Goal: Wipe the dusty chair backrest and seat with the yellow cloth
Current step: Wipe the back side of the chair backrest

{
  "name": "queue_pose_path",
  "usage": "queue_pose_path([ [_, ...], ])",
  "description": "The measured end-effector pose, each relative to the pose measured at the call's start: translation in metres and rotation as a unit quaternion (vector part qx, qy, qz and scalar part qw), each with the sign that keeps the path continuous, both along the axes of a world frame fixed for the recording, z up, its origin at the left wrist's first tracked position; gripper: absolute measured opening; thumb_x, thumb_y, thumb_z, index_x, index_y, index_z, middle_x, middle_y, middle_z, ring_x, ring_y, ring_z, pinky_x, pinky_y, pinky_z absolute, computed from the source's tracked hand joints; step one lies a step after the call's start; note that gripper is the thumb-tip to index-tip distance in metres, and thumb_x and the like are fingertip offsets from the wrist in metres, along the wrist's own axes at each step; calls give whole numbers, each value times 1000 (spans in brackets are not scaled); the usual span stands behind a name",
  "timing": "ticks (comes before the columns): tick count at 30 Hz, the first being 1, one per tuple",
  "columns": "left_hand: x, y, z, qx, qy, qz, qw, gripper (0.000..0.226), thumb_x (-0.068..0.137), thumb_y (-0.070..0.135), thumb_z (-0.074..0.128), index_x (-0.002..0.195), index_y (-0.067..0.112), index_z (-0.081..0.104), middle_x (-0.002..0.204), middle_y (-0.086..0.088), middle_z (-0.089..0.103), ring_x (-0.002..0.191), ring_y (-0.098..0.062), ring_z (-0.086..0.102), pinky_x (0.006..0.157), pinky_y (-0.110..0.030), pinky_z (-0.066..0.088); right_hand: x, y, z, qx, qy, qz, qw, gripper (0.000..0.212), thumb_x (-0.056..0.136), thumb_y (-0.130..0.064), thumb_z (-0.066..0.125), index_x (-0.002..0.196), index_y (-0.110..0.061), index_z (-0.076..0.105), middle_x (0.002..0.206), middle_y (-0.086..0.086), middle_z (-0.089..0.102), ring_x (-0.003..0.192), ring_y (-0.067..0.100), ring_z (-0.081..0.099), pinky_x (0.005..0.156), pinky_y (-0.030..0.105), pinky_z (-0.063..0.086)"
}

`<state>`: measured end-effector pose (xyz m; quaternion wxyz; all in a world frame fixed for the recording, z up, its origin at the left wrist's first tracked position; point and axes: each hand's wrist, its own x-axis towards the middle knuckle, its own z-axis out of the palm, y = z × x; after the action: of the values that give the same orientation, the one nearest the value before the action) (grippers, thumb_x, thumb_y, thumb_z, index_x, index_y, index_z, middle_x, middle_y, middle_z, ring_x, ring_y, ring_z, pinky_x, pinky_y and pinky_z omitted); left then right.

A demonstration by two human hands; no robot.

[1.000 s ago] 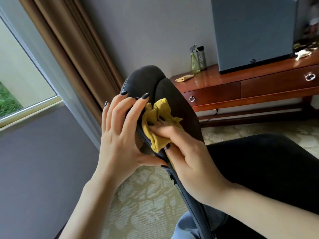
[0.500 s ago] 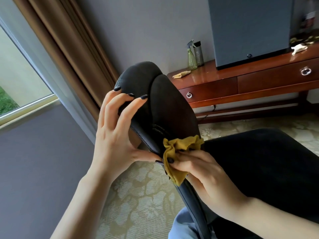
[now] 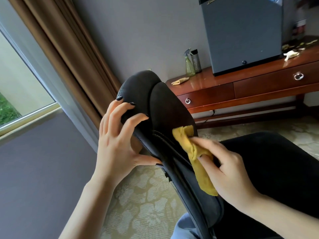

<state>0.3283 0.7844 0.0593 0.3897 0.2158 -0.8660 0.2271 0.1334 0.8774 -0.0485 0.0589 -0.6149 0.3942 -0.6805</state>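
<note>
Head view, biggest first. Dark seat (image 3: 276, 169) filling 4 o'clock, untouched by either hand. Padded backrest (image 3: 165, 104) slanting across the middle of the picture, top near 12 o'clock, lower end off toward 5 o'clock. Brown curtain (image 3: 65, 54) at 11 o'clock beside a window (image 3: 20, 75). Grey cabinet (image 3: 241, 31) at 1 o'clock atop a red-brown desk (image 3: 259, 87) at 2 o'clock.

Left hand (image 3: 117, 144) at 8 o'clock of the backrest, fingers (image 3: 136, 119) curled over its edge, thumb tucked under, gripping to steady it. Right hand (image 3: 229, 169) at 4 o'clock of centre, fingers (image 3: 203, 141) closed round a bunched yellow cloth (image 3: 195, 152), pressing it onto the front of the backrest about halfway down, loose tail hanging below the palm. Green spray bottle (image 3: 189, 64) well apart on the desk at 1 o'clock, next to a dark canister (image 3: 196, 61).

Likely mid-wipe on the backrest front; seat apparently not yet done.

Possible trouble:
- Cloth bunched small, so little contact per stroke and dusty strips left behind, above all in the stitched seam at 9 o'clock of the cloth.
- Loose tail liable to snag on that seam and drag out of the pinch.
- Hard pressure with only one steadying hand apt to swivel the chair.
- Dust knocked downward likely to settle on the seat: good reason to leave that for last.
</note>
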Motion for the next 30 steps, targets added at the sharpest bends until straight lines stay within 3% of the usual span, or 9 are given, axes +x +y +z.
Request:
queue_pose_path([
  [4, 0, -2, -1, -4, 7, -8, 1000, 84, 54, 72, 70, 116, 21, 48, 131, -9, 36, 136, -35, 25, 108, -59, 27, 1, -15, 30, -7, -48, -25, 999, 35, 90, -27, 47, 124, -34, 53, 119, -19, 62, 112, -6, 56, 91, 7, 41],
  [8, 0, -4, -1, -4, 14, -27, 1000, 84, 53, 71, 72, 115, 19, 49, 130, -9, 36, 135, -35, 26, 107, -59, 28, 12, -37, 52, -14, 23, -22, 999, 36, 92, -22, 49, 127, -29, 54, 122, -9, 61, 117, 3, 55, 97, 12, 40],
  [12, -1, -7, -2, -8, 21, -41, 999, 83, 56, 72, 71, 115, 18, 48, 130, -10, 36, 134, -36, 26, 108, -58, 27, 26, -46, 52, 20, 75, 81, 994, 40, 91, -5, 52, 128, -18, 58, 138, -9, 50, 134, 4, 40, 112, 23, 31],
  [17, -2, -12, -1, -14, 25, -72, 997, 84, 55, 72, 71, 113, 17, 48, 127, -9, 36, 131, -38, 27, 107, -59, 27, 31, -41, 55, 27, 86, 59, 994, 35, 88, -4, 47, 119, -13, 62, 125, -7, 60, 122, 10, 51, 104, 29, 42],
  [24, -4, -15, 0, -13, 22, -82, 996, 86, 50, 72, 74, 111, 18, 48, 123, -8, 34, 128, -37, 27, 108, -53, 28, 20, -34, 54, 4, 160, 40, 986, 25, 87, -12, 54, 109, -11, 65, 117, -2, 60, 113, 11, 56, 97, 22, 45],
  [30, -3, -14, 0, -11, 18, -74, 997, 84, 53, 72, 74, 111, 17, 49, 124, -9, 34, 130, -36, 27, 111, -48, 25, 8, -52, 62, -24, 217, 15, 976, 27, 91, -19, 48, 107, -10, 67, 112, 3, 61, 104, 20, 61, 85, 38, 52],
])
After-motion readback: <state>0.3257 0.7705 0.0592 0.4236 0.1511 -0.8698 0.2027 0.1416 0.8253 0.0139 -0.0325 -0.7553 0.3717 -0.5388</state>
